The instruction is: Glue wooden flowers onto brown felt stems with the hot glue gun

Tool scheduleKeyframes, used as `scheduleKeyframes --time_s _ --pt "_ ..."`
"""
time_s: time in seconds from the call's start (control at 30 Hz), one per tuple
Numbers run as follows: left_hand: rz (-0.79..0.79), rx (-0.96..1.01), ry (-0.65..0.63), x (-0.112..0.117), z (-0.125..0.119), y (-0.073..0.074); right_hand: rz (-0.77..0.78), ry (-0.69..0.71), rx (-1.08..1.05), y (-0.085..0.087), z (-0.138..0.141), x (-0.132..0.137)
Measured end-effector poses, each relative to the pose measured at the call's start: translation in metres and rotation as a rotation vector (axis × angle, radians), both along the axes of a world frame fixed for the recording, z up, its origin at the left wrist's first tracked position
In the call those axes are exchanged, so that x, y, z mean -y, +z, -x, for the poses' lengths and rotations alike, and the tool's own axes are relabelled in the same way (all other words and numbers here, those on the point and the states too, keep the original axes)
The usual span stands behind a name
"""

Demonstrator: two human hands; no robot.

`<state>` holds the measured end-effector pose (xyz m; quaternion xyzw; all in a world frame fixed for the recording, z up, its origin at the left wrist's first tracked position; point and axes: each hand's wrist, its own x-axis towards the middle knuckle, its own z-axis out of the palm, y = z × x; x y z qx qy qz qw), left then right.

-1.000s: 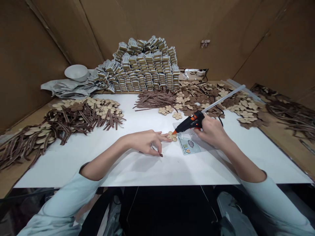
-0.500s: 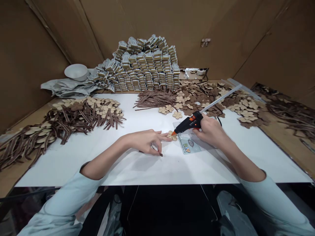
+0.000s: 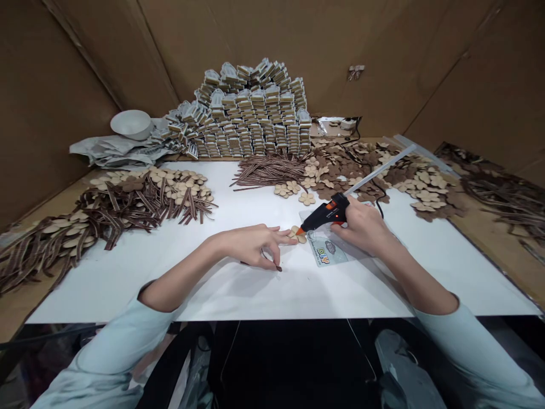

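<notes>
My right hand (image 3: 364, 226) grips a black and orange glue gun (image 3: 327, 213) with a long clear glue stick (image 3: 381, 169) rising from its back. The gun's tip touches a small tan wooden flower (image 3: 298, 235) on the white table (image 3: 255, 284). My left hand (image 3: 251, 245) lies on the table left of the flower. Its forefinger reaches out to the flower's edge, while the other fingers curl around a thin brown strip (image 3: 272, 266). A clear plastic packet with a printed label (image 3: 326, 253) lies under the gun.
Heaps of brown strips and tan flowers (image 3: 128, 199) cover the left side. More flowers (image 3: 383, 170) and a bundle of strips (image 3: 270, 170) lie behind the gun. A tall stack of small packed items (image 3: 251, 119) and a white bowl (image 3: 131, 124) stand at the back. Cardboard walls surround the table.
The glue gun and my right hand have shifted slightly left and up, with the glue stick tilting a little. My left hand has stayed still.
</notes>
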<state>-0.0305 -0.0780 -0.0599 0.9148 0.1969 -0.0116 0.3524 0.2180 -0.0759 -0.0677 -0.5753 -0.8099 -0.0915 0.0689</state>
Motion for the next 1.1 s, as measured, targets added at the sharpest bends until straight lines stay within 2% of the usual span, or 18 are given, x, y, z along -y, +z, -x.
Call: scheduleKeyframes --time_s 0.53,0.8,0.87,0.97,1.03,1.1 --pt "-0.006 -0.029 0.025 0.001 0.000 -0.001 -0.034 -0.034 0.080 0.004 0.003 0.004" --pt "-0.025 -0.059 0.023 0.001 -0.002 0.002 -0.105 0.004 0.174 0.020 0.014 0.016" --pt "-0.024 -0.052 0.035 0.001 -0.002 0.002 -0.153 -0.013 0.150 0.027 0.008 0.018" --pt "-0.016 -0.048 0.040 0.001 -0.001 0.001 -0.260 -0.134 0.062 0.034 -0.011 0.016" --pt "-0.003 -0.054 0.038 0.000 0.001 0.001 -0.302 -0.203 -0.022 0.032 -0.028 0.013" --pt "0.015 -0.046 0.052 0.000 0.002 0.001 -0.281 -0.227 -0.144 0.025 -0.044 0.009"
